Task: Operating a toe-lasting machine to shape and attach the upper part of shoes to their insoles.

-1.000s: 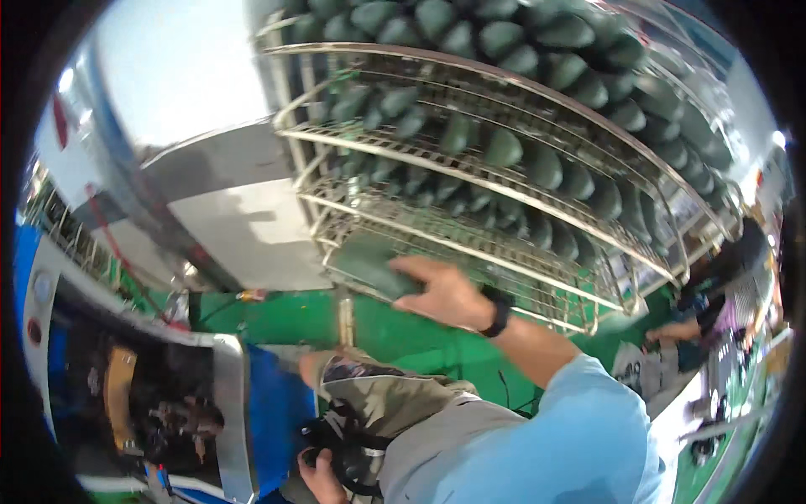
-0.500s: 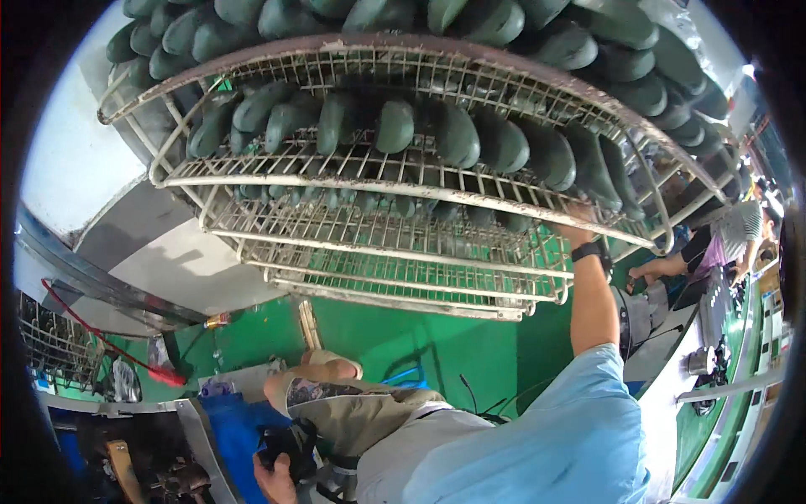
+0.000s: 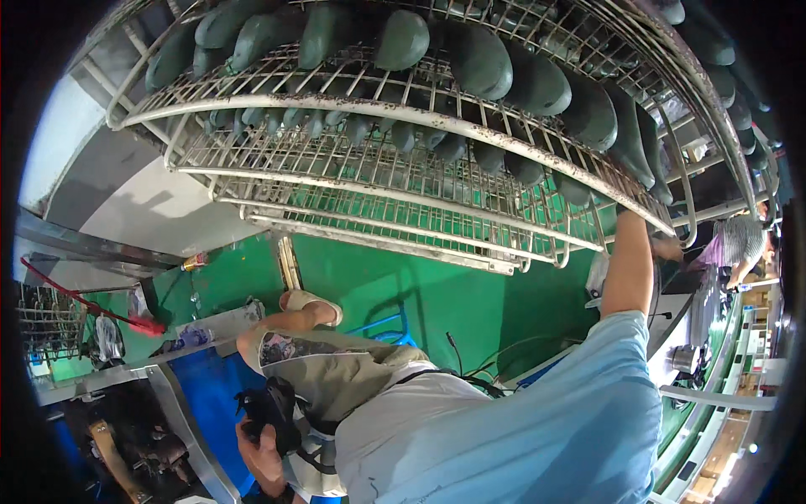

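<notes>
Dark green, rounded pieces like shoe lasts (image 3: 478,63) stand in rows on the shelves of a wire rack (image 3: 369,109). My right forearm (image 3: 630,269) reaches up to the right end of the rack. Its hand is behind the shelf rim and the pieces, so its fingers are hidden. Low on the left, beside my leg, my left hand (image 3: 262,460) is closed around a black object (image 3: 277,413) whose kind I cannot make out.
Lower wire shelves (image 3: 361,227) hang under the loaded ones. Blue tubing (image 3: 390,323) and dark cables lie on the green floor (image 3: 453,294). A machine (image 3: 151,445) stands at lower left. At far right another person (image 3: 743,239) sits near a long workbench (image 3: 739,361).
The rack has shifted upward in view and stands closer. My right arm has moved right and further up, and its hand and wristband have gone out of sight behind the rim.
</notes>
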`<move>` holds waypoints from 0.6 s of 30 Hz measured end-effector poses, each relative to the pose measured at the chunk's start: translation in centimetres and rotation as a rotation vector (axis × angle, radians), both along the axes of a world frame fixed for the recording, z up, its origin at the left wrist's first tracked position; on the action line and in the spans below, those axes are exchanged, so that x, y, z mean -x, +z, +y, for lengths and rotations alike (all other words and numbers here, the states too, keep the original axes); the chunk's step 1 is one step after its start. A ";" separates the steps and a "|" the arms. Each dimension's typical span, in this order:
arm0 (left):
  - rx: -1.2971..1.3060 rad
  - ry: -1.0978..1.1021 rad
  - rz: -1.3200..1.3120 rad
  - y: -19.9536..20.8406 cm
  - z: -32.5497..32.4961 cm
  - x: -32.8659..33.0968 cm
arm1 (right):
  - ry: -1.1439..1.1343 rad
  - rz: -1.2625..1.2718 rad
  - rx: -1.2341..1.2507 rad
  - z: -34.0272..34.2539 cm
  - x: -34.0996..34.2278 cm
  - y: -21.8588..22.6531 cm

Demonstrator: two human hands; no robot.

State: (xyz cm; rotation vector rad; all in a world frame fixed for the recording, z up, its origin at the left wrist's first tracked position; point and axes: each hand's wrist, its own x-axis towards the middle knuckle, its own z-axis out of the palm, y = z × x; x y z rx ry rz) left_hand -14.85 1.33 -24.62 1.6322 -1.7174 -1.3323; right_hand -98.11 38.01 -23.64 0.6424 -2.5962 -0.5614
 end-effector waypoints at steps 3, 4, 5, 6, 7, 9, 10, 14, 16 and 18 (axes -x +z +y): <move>0.044 -0.031 -0.024 -1.7 0.0 -1.7 | 0.046 -0.006 -0.048 4.8 -0.9 -3.1; 0.068 -0.040 -0.027 -2.2 -0.2 -1.8 | 0.074 -0.012 -0.072 6.6 -1.0 -4.3; 0.059 -0.052 -0.002 -2.7 -0.4 -1.5 | 0.118 -0.014 -0.082 8.4 -0.9 -5.0; 0.036 -0.003 0.018 -1.6 0.0 -1.2 | -0.031 -0.012 -0.118 3.3 -4.4 -7.3; -0.024 0.020 0.094 -1.6 -0.2 -1.0 | -0.047 -0.078 -0.106 3.2 -3.4 -7.1; -0.037 0.002 0.120 -1.7 -0.6 0.0 | 0.005 -0.071 -0.028 3.5 -1.4 -7.4; -0.034 0.009 0.115 -1.5 -0.6 0.3 | 0.086 -0.007 0.048 2.7 -1.6 -7.9; -0.019 -0.062 0.108 0.2 0.5 0.3 | -0.200 -0.377 0.018 -4.1 -5.0 -4.5; 0.136 -0.123 -0.033 -1.3 0.8 0.1 | -0.180 -0.334 0.051 -1.8 -3.9 -4.7; 0.055 -0.030 0.068 -1.5 1.6 0.3 | -0.171 -0.326 0.087 0.3 -3.3 -5.6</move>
